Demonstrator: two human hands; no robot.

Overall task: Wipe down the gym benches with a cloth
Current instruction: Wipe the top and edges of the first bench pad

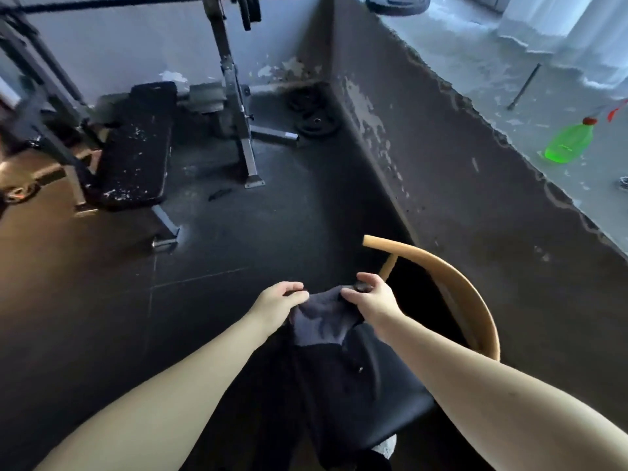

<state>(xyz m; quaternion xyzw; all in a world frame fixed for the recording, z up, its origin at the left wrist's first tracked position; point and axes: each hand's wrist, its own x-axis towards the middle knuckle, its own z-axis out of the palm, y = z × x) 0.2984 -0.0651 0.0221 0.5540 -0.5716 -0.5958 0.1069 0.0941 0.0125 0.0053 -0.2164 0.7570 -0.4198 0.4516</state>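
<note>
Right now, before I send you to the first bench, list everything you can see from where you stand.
bench: one, black with white flecks, far left on the floor
rack: one, grey metal, beside the bench by the back wall
weight plates: at least two, black, on the floor in the corner
spray bottle: one, green with red top, on the ledge at right
rod: one, dark, lying on the ledge
chair: one, tan wooden back, black seat, near right
cloth: one, grey-blue, hanging between both hands
left hand: pinches the cloth's left edge
right hand: pinches its right edge
</note>
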